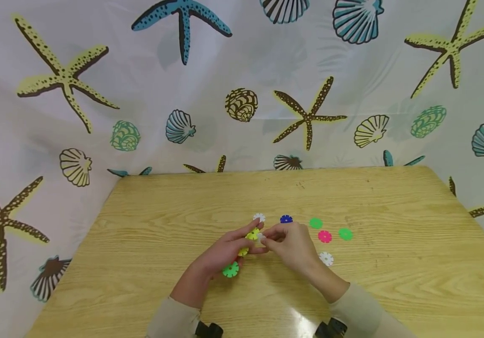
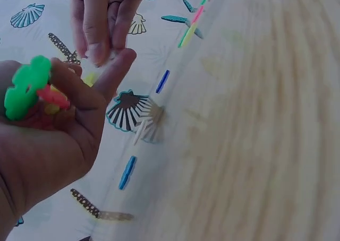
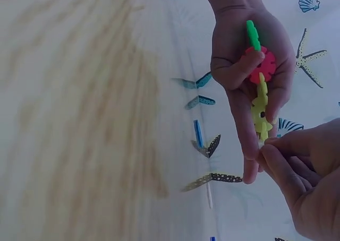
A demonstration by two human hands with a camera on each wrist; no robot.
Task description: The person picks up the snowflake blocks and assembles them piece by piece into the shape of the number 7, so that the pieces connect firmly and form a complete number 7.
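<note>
My left hand (image 1: 218, 253) holds a short chain of notched plastic discs across its palm, thumb bent over it. A green disc (image 1: 230, 269) forms the end near the wrist, followed by a red disc (image 3: 268, 66) and yellow discs (image 3: 259, 111) toward the fingertips. At the far end, a small white disc (image 1: 260, 238) is pinched between thumb and forefinger of my right hand (image 1: 293, 246), against or very close to the last yellow one. Fingers mostly cover the white disc, so whether it is joined cannot be told. Both hands are above the table.
Loose discs lie on the wooden table (image 1: 149, 225): a white one (image 1: 259, 217) and a blue one (image 1: 286, 218) beyond the hands; two green, a pink (image 1: 325, 236) and another white (image 1: 326, 258) to the right. A sea-patterned cloth (image 1: 212, 136) hangs behind the table.
</note>
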